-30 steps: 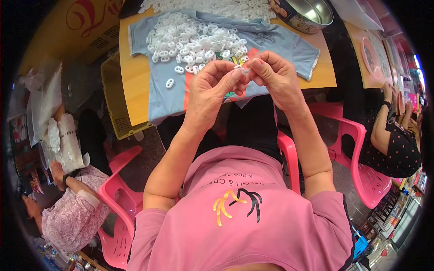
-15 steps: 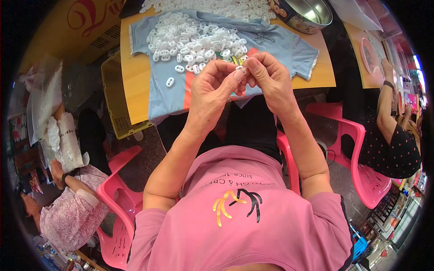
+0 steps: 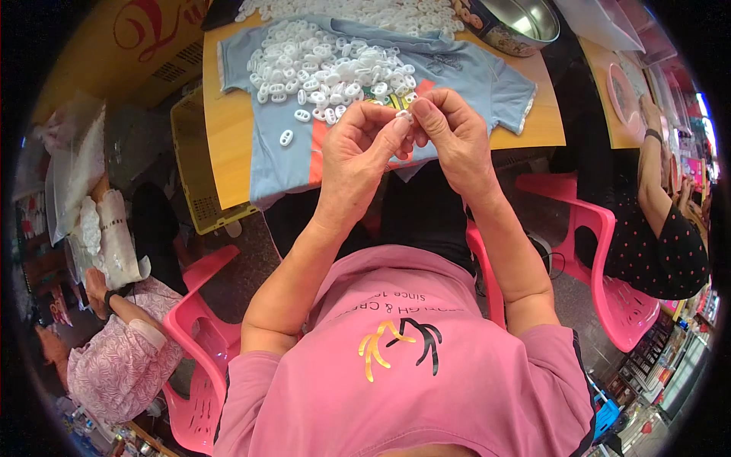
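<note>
My left hand [image 3: 358,156] and my right hand [image 3: 451,137] meet fingertip to fingertip above the near edge of the wooden table [image 3: 222,145]. Between the fingertips they pinch a small white plastic piece [image 3: 403,114], mostly hidden by the fingers. Just beyond the hands a pile of several white oval plastic pieces [image 3: 327,68] lies on a light blue T-shirt [image 3: 472,68] spread flat on the table. A few loose pieces, such as one white piece [image 3: 286,137], lie apart at the pile's near left.
A metal bowl [image 3: 514,21] stands at the table's far right. A yellow crate [image 3: 194,164] sits left of the table. Pink plastic chairs [image 3: 609,251] stand on both sides. One person sits at the right [image 3: 662,228], another at the lower left [image 3: 114,358] beside white bags [image 3: 84,206].
Both hands have kept together over the table edge, with the fingers shifting slightly around the small piece. Nothing else has moved noticeably.
</note>
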Motion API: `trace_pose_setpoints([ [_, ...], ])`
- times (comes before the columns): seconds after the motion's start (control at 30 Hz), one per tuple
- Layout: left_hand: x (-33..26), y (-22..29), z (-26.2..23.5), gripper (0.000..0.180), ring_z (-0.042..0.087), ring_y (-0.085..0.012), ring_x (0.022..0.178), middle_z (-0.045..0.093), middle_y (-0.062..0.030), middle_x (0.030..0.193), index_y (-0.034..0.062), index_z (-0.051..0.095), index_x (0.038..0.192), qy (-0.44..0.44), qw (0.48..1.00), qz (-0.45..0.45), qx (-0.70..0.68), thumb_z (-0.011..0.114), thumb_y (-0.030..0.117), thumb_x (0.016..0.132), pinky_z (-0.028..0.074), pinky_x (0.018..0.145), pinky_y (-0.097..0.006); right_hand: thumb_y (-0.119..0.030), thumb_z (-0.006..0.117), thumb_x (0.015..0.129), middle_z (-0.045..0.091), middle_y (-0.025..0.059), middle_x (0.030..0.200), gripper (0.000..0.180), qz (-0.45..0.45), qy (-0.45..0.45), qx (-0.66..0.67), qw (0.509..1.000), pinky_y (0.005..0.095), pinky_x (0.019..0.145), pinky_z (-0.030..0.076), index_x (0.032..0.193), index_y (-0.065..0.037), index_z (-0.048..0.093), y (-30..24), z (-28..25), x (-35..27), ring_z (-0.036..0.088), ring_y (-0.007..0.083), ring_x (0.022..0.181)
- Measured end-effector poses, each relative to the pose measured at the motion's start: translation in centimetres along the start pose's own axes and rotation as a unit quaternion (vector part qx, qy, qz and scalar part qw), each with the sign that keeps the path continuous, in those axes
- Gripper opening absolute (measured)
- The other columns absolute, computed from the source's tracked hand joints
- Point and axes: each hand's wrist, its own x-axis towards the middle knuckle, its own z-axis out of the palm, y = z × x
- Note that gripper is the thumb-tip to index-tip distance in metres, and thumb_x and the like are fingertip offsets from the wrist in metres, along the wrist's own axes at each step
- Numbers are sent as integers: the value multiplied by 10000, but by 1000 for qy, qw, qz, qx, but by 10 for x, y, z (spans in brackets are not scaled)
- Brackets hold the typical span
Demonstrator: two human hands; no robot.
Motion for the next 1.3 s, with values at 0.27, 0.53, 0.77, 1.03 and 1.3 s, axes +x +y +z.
trace_pose_setpoints([
  [0.27,-2,-5,3,135,612,-101,714,655,-75,842,-13,560,963,37,999,11,19,633,96,926,508,650,-226,-169,601,962,583,-10,774,173,-40,55,-65,996,195,592,437,947,2,585,-1,12,-4,513,48,661],
  [0.53,-5,-8,3,132,613,-85,686,659,-63,821,-10,575,936,74,994,29,71,648,99,918,508,620,-211,-150,624,945,606,-14,784,148,-76,84,-156,981,192,588,443,935,-4,605,5,16,-5,530,38,668],
  [0.77,4,-7,-9,124,621,-99,691,665,-73,828,-14,580,926,32,999,-6,41,640,94,918,503,641,-224,-177,604,959,607,-4,755,184,3,38,-74,997,197,591,451,927,5,603,6,10,1,540,49,652],
  [1.03,8,0,-14,152,625,-118,684,665,-77,821,-7,596,952,7,997,-70,-29,658,123,904,499,638,-239,-144,561,979,631,22,776,180,-31,-21,-106,994,221,621,489,964,30,603,-6,-5,5,585,69,686],
  [1.3,7,7,-16,147,613,-109,676,662,-72,803,-6,600,939,-14,996,-89,-21,646,132,913,493,621,-247,-25,628,869,558,134,796,83,-270,-128,-394,869,347,630,465,913,22,576,-29,-18,20,579,290,726],
])
